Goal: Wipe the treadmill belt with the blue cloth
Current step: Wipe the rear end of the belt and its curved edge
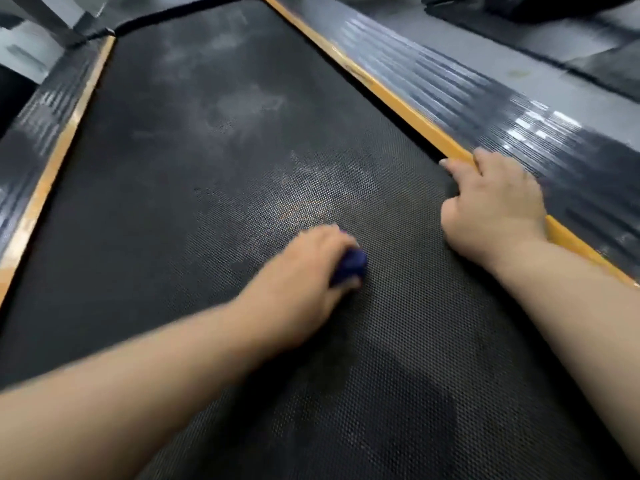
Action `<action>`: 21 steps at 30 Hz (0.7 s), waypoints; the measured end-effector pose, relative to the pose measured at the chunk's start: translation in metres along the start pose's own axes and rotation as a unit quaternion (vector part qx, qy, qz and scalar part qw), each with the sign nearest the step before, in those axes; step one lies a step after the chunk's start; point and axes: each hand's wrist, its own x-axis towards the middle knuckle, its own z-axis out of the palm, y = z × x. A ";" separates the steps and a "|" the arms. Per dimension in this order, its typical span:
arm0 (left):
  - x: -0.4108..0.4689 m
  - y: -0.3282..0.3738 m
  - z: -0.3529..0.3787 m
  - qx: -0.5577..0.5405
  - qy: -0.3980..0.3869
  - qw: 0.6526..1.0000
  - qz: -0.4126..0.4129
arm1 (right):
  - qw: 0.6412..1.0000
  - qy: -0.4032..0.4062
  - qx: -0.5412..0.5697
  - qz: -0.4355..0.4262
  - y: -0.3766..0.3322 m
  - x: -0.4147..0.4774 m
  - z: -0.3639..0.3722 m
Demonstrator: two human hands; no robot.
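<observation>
The black textured treadmill belt (194,174) fills the view, with pale dusty smears toward its far end. My left hand (304,271) grips a bunched dark blue cloth (350,266) and holds it down on the middle of the belt; most of the cloth is hidden under the fingers. My right hand (491,206) rests at the belt's right edge. Its thumb lies on the belt and its fingers curl over the yellow strip (398,102) of the side rail.
Ribbed grey side rails (485,109) with yellow inner strips run along both sides of the belt; the left rail (38,140) narrows toward the far end. A second machine's dark base (554,26) lies beyond the right rail.
</observation>
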 end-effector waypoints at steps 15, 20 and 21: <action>0.069 -0.043 -0.001 0.021 0.069 0.997 -0.036 | 0.997 -0.026 -0.067 0.005 -0.008 0.004 0.009; 0.003 -0.006 -0.008 -0.012 -0.043 0.985 0.167 | 0.997 -0.032 -0.075 0.012 -0.011 0.001 0.007; 0.010 -0.012 -0.011 0.007 -0.048 0.983 0.179 | 0.997 -0.030 -0.071 0.015 -0.013 0.000 0.006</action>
